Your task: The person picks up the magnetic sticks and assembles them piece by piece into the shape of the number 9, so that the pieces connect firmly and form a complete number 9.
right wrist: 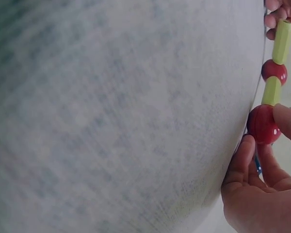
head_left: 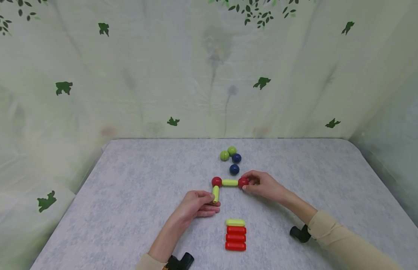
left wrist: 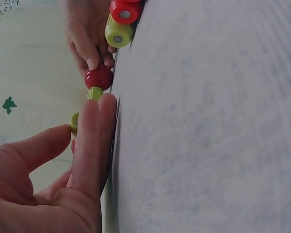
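Two red balls and two yellow-green rods are joined in an L shape above or on the table; I cannot tell whether it touches. A red ball [head_left: 217,182] forms the corner, with one rod [head_left: 230,183] running right to the other red ball [head_left: 243,183]. The second rod [head_left: 215,194] points toward me from the corner. My left hand [head_left: 199,204] pinches this rod near its free end, thumb on one side and fingers on the other. My right hand [head_left: 264,185] grips the right-hand red ball between thumb and fingers, as the right wrist view also shows.
Nearer me lie a yellow-green rod [head_left: 235,222] and three red rods [head_left: 235,238] in a row; metal discs show on rod ends in the left wrist view. Beyond the L are two green balls [head_left: 224,155] and two dark blue balls [head_left: 234,169]. A patterned curtain [head_left: 182,75] hangs behind the table.
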`<action>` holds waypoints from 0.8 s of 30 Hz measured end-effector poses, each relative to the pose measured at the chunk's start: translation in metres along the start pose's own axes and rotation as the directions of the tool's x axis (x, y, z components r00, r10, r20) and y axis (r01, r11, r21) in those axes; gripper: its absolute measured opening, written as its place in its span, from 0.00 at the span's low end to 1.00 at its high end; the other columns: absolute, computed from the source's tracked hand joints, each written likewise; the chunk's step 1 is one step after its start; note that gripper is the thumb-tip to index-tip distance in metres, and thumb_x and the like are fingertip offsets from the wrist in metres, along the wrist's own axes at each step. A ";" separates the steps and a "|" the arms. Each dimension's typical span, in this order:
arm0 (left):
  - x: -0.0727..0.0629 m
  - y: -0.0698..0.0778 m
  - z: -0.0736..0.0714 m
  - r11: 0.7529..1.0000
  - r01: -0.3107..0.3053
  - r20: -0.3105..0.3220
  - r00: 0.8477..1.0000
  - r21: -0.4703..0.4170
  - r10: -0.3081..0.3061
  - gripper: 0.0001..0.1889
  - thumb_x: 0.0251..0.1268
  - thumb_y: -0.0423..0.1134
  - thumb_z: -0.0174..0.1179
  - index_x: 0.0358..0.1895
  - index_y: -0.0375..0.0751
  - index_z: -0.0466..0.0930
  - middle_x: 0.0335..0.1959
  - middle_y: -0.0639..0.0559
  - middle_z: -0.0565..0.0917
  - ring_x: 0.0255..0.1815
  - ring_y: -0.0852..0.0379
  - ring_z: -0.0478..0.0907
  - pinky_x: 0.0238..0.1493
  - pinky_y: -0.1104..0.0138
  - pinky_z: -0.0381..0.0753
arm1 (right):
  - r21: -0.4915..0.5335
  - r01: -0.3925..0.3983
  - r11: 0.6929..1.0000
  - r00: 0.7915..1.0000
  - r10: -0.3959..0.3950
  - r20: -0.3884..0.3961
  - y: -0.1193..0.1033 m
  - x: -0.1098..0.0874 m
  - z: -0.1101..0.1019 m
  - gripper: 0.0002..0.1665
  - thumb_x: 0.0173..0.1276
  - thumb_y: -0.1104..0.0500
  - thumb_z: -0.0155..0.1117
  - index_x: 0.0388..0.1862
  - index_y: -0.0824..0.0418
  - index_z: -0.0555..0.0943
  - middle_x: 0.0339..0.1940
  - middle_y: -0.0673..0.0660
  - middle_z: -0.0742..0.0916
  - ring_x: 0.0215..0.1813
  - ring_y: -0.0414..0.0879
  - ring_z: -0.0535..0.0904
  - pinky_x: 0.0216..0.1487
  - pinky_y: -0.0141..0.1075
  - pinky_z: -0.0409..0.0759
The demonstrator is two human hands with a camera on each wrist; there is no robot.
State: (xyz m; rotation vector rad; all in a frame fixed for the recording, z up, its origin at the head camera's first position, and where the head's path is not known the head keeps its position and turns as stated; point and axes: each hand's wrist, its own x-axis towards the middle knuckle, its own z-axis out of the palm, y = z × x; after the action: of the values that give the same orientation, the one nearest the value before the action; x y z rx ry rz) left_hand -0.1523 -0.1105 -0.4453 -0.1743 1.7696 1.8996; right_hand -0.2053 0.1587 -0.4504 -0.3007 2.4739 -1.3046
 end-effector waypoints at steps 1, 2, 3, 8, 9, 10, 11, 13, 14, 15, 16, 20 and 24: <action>0.000 0.000 0.000 1.000 -0.002 0.002 1.000 0.008 0.002 0.18 0.72 0.36 0.57 0.56 0.24 0.74 0.42 0.37 0.86 0.39 0.49 0.87 0.40 0.64 0.83 | 0.000 -0.002 1.000 1.000 0.002 0.000 0.000 0.000 0.000 0.20 0.65 0.59 0.69 0.55 0.59 0.79 0.40 0.53 0.81 0.41 0.48 0.74 0.41 0.37 0.75; 0.000 0.000 0.000 1.000 -0.002 0.004 1.000 0.016 0.002 0.17 0.72 0.36 0.57 0.55 0.24 0.75 0.42 0.37 0.86 0.39 0.49 0.87 0.40 0.64 0.83 | -0.001 -0.003 1.000 1.000 0.003 0.001 0.000 0.000 0.001 0.20 0.65 0.60 0.69 0.55 0.58 0.79 0.40 0.53 0.81 0.42 0.48 0.74 0.41 0.37 0.75; 0.000 -0.001 0.000 1.000 -0.003 0.004 1.000 0.022 0.003 0.17 0.72 0.36 0.57 0.55 0.25 0.75 0.42 0.37 0.86 0.38 0.49 0.87 0.39 0.64 0.83 | 0.002 -0.004 1.000 1.000 0.004 0.002 0.000 0.000 0.001 0.20 0.65 0.60 0.69 0.55 0.58 0.80 0.40 0.53 0.81 0.42 0.48 0.74 0.41 0.38 0.75; 0.000 -0.002 0.001 0.998 -0.012 0.003 1.000 0.057 0.012 0.16 0.70 0.36 0.60 0.53 0.25 0.76 0.38 0.38 0.86 0.30 0.51 0.86 0.35 0.63 0.84 | 0.007 0.001 1.000 1.000 -0.001 0.003 0.002 0.000 0.001 0.20 0.65 0.60 0.69 0.56 0.58 0.80 0.40 0.53 0.81 0.42 0.48 0.75 0.41 0.38 0.75; 0.000 -0.002 0.001 0.998 -0.015 0.004 1.000 0.064 0.015 0.16 0.69 0.36 0.60 0.52 0.25 0.76 0.36 0.39 0.86 0.28 0.52 0.86 0.34 0.63 0.84 | 0.011 0.000 1.000 1.000 0.000 0.003 0.002 -0.001 0.001 0.20 0.65 0.60 0.69 0.56 0.58 0.80 0.41 0.53 0.81 0.42 0.48 0.75 0.41 0.37 0.75; 0.000 -0.002 0.001 0.997 -0.016 0.004 1.000 0.070 0.016 0.16 0.69 0.36 0.61 0.52 0.25 0.76 0.35 0.39 0.85 0.26 0.53 0.85 0.33 0.63 0.84 | 0.014 -0.002 1.000 1.000 0.002 0.002 0.002 -0.001 0.001 0.20 0.65 0.60 0.69 0.55 0.58 0.80 0.41 0.53 0.81 0.42 0.49 0.75 0.41 0.37 0.76; 0.000 -0.002 0.001 0.997 -0.018 0.005 1.000 0.076 0.017 0.16 0.69 0.36 0.61 0.51 0.25 0.76 0.33 0.40 0.85 0.24 0.54 0.84 0.32 0.62 0.84 | 0.016 -0.003 1.000 1.000 0.003 0.002 0.002 -0.001 0.001 0.20 0.64 0.61 0.69 0.55 0.58 0.80 0.41 0.53 0.81 0.42 0.48 0.75 0.41 0.37 0.76; 0.000 -0.003 0.001 0.996 -0.025 0.006 1.000 0.084 0.024 0.16 0.68 0.36 0.61 0.50 0.26 0.76 0.32 0.41 0.85 0.23 0.54 0.84 0.31 0.62 0.84 | 0.014 0.001 1.000 1.000 -0.001 0.004 0.002 -0.001 0.001 0.20 0.65 0.61 0.69 0.56 0.58 0.79 0.41 0.53 0.81 0.42 0.49 0.75 0.41 0.37 0.76; 0.000 -0.003 0.001 0.996 -0.029 0.007 1.000 0.088 0.028 0.16 0.68 0.36 0.61 0.50 0.26 0.76 0.32 0.41 0.85 0.23 0.54 0.84 0.31 0.62 0.84 | 0.013 0.002 1.000 1.000 -0.002 0.004 0.002 -0.001 0.001 0.20 0.65 0.61 0.69 0.56 0.58 0.79 0.41 0.53 0.81 0.42 0.48 0.75 0.41 0.37 0.76; 0.000 -0.003 0.002 0.995 -0.031 0.006 1.000 0.091 0.030 0.15 0.68 0.36 0.61 0.50 0.26 0.75 0.31 0.41 0.85 0.23 0.54 0.84 0.31 0.62 0.84 | 0.017 -0.004 1.000 1.000 0.004 0.002 0.001 -0.001 0.001 0.20 0.65 0.61 0.69 0.55 0.58 0.80 0.41 0.53 0.81 0.42 0.48 0.75 0.42 0.37 0.76; 0.000 -0.003 0.002 0.995 -0.031 0.003 1.000 0.097 0.031 0.15 0.68 0.36 0.61 0.50 0.26 0.75 0.32 0.41 0.84 0.23 0.55 0.83 0.30 0.62 0.84 | 0.015 -0.004 1.000 1.000 0.004 0.002 0.001 -0.001 0.001 0.20 0.65 0.61 0.69 0.56 0.57 0.80 0.41 0.53 0.81 0.42 0.48 0.75 0.42 0.38 0.75; -0.001 -0.003 0.002 0.993 -0.028 -0.008 1.000 0.111 0.029 0.15 0.68 0.34 0.60 0.52 0.25 0.75 0.33 0.40 0.84 0.21 0.56 0.82 0.30 0.62 0.84 | 0.006 0.002 1.000 1.000 -0.002 0.006 0.001 -0.001 0.000 0.20 0.65 0.60 0.69 0.56 0.58 0.79 0.41 0.53 0.81 0.43 0.48 0.75 0.43 0.38 0.76; -0.001 -0.002 0.001 0.994 -0.025 -0.019 0.999 0.111 0.027 0.17 0.68 0.33 0.60 0.54 0.25 0.74 0.34 0.40 0.84 0.22 0.56 0.82 0.30 0.62 0.84 | 0.004 0.008 1.000 1.000 -0.008 0.010 0.000 0.000 0.000 0.20 0.65 0.60 0.69 0.56 0.57 0.79 0.42 0.53 0.81 0.43 0.48 0.75 0.42 0.38 0.75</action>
State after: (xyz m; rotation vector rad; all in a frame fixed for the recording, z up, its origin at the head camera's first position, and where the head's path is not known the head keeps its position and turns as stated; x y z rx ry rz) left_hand -0.1502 -0.1098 -0.4468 -0.1315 1.8934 1.8177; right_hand -0.2051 0.1589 -0.4507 -0.3158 2.4645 -1.3076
